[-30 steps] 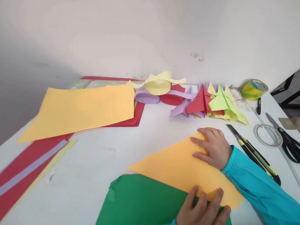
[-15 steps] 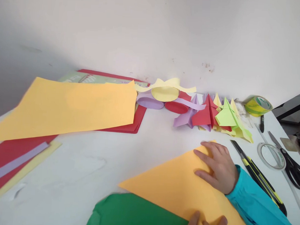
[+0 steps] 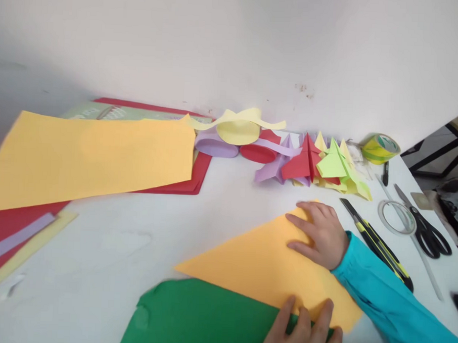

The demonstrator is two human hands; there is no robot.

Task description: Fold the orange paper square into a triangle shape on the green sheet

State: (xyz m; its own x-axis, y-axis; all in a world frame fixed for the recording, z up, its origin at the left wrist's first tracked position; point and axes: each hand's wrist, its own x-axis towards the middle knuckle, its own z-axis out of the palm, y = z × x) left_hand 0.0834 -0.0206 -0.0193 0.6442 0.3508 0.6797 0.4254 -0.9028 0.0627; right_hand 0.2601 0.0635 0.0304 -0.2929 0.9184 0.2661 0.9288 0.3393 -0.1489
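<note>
Resting on orange paper point(image 3: 240, 260), right hand point(image 3: 327, 237), left hand point(image 3: 295, 342) more visible than just before, fingers point(image 3: 301, 225) spread

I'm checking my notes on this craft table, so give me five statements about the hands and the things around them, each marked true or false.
1. The right hand rests on the nearer orange sheet. True.
2. The tape ring lies between the cutter and the scissors. True.
3. The left hand is holding the scissors. False: its fingers are where the nearer orange sheet meets the green sheet; the scissors lie off to the right.
4. The paper loops at the back are all green. False: they are yellow, purple and red.
5. A black pen lies close to the yellow-green tape roll. True.
</note>
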